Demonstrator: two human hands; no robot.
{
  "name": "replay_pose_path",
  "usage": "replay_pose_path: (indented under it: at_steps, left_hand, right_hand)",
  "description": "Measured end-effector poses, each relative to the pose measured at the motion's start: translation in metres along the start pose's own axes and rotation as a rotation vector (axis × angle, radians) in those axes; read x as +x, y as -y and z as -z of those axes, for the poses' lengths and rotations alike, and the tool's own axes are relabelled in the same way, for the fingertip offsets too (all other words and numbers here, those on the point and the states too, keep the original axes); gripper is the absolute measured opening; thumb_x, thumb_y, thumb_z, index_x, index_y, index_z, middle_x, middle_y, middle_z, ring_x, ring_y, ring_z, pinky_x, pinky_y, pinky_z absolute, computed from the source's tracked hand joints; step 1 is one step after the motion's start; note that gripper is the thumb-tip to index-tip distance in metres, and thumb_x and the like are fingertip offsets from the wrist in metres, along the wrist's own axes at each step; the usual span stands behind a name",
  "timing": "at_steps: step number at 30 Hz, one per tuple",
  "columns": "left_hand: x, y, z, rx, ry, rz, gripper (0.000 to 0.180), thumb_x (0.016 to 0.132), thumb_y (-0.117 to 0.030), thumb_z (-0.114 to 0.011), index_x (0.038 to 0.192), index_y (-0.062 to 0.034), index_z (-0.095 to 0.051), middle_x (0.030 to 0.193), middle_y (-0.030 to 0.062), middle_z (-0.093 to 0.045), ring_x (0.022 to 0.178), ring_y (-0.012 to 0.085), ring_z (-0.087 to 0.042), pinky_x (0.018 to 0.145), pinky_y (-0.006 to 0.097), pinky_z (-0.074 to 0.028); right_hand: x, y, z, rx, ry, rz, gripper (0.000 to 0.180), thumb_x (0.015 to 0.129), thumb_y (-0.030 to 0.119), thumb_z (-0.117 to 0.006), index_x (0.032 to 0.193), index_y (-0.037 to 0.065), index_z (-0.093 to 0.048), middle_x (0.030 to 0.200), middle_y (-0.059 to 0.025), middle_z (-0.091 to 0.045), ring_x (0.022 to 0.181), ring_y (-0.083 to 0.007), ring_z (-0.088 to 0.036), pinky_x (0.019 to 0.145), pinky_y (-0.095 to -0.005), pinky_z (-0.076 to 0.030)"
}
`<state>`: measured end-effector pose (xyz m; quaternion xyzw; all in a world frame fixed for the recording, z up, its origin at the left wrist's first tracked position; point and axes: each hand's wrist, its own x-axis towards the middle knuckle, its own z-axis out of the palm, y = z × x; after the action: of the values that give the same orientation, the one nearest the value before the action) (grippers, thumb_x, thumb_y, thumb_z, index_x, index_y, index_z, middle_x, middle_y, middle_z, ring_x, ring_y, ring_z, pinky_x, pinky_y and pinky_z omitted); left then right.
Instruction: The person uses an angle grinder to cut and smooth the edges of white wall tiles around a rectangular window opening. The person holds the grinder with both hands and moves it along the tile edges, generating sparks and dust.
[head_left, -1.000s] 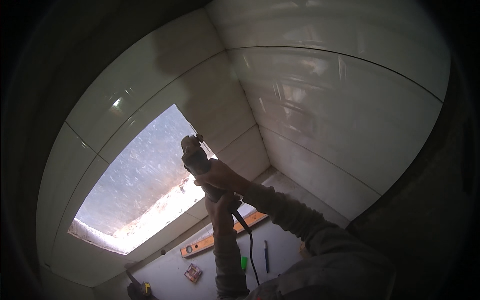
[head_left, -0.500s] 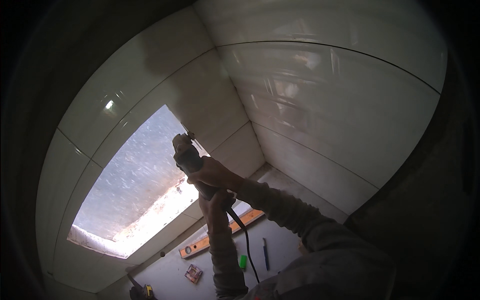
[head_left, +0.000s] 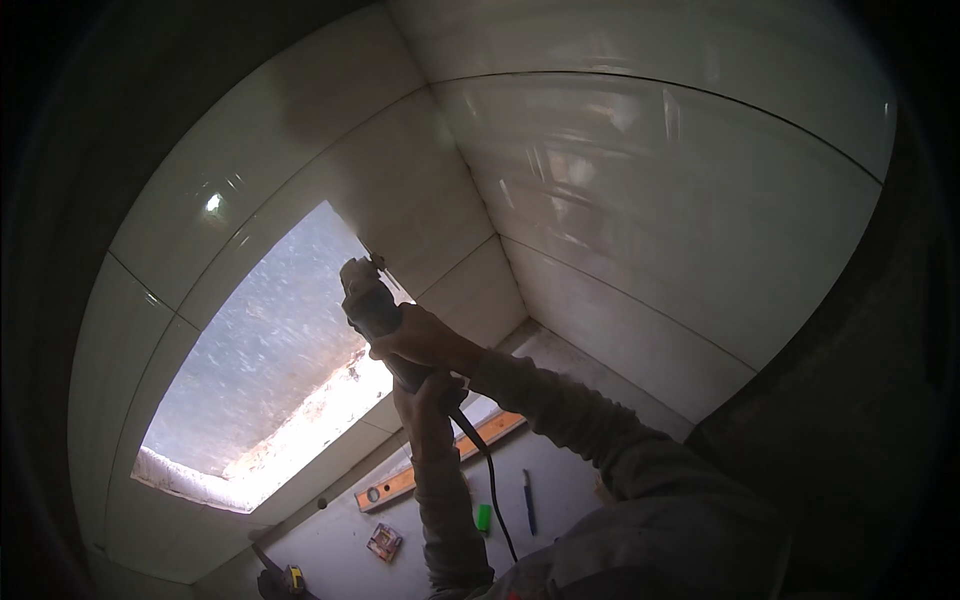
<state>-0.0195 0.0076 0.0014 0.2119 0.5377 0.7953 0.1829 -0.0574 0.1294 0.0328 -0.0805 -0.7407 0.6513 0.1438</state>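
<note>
Both hands are closed around a corded angle grinder (head_left: pixel 369 304), which tilts up toward the window opening. My right hand (head_left: pixel 428 338) grips the forward part of its body. Lower down, near the cord, my left hand (head_left: pixel 428 405) is wrapped round the rear end. The grinder's head touches or nearly touches the right edge of the window opening (head_left: pixel 270 350), beside a tiled wall (head_left: pixel 400 180). A black power cord (head_left: pixel 492 480) hangs from the tool past my left forearm. Where exactly the disc meets the tile is too dark to tell.
An orange spirit level (head_left: pixel 400 487) lies below, partly behind my left arm. Around it are a small clear-and-red box (head_left: pixel 384 541), a green block (head_left: pixel 484 518), a blue pen-like tool (head_left: pixel 529 503) and a black-and-yellow tape measure (head_left: pixel 294 578). Glossy tiles (head_left: pixel 640 200) cover the right wall.
The whole view has shifted slightly, so things sit a little higher and further left. Both hands keep their grip on the grinder, and its place at the opening's edge looks nearly the same.
</note>
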Motion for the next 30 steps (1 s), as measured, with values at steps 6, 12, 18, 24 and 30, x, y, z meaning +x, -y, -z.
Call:
replay_pose_path:
  at_steps: [6,12,18,24,30]
  left_hand:
    - [-0.002,0.0,0.0,-0.02,0.015,0.002,0.037,0.084,-0.011,-0.066,0.116,0.0023,-0.051,0.086,0.0109,-0.063,0.064,0.0199,-0.066,0.057,0.032,-0.057]
    - [-0.001,0.0,0.002,-0.015,0.002,0.025,0.041,0.083,-0.012,-0.067,0.119,0.0017,-0.051,0.091,0.0106,-0.063,0.067,0.0183,-0.067,0.059,0.03,-0.056]
    - [0.0,0.0,0.003,-0.023,-0.004,0.037,0.045,0.081,-0.013,-0.069,0.119,0.002,-0.051,0.092,0.0109,-0.064,0.069,0.0178,-0.067,0.06,0.028,-0.057]
    - [0.002,-0.001,0.003,-0.029,-0.002,0.042,0.043,0.082,-0.012,-0.069,0.118,0.0026,-0.051,0.092,0.0111,-0.065,0.069,0.0187,-0.068,0.06,0.029,-0.058]
    - [-0.002,0.009,0.004,-0.05,-0.014,0.043,0.042,0.082,-0.013,-0.07,0.117,0.0015,-0.052,0.091,0.0094,-0.063,0.069,0.0173,-0.067,0.06,0.028,-0.057]
  right_hand:
    - [-0.009,0.011,0.004,-0.021,-0.003,-0.016,0.057,0.064,0.031,-0.082,0.102,-0.009,-0.068,0.092,-0.0182,-0.073,0.084,-0.0275,-0.072,0.079,-0.0344,-0.057]
    - [-0.013,0.018,0.005,0.028,0.021,-0.023,0.053,0.067,0.029,-0.082,0.102,-0.008,-0.068,0.09,-0.0178,-0.073,0.081,-0.0267,-0.072,0.077,-0.0349,-0.057]
    - [-0.003,0.011,0.003,-0.005,0.024,-0.037,0.056,0.062,0.032,-0.081,0.1,-0.007,-0.069,0.092,-0.0194,-0.073,0.084,-0.0283,-0.073,0.077,-0.0341,-0.058]
    - [-0.009,0.02,0.006,0.006,0.029,-0.029,0.051,0.064,0.029,-0.081,0.098,-0.007,-0.069,0.09,-0.019,-0.072,0.081,-0.0275,-0.072,0.075,-0.0346,-0.058]
    - [-0.009,0.008,0.001,-0.045,0.035,-0.027,0.049,0.065,0.025,-0.082,0.101,-0.005,-0.069,0.092,-0.0173,-0.072,0.083,-0.0252,-0.071,0.077,-0.0347,-0.056]
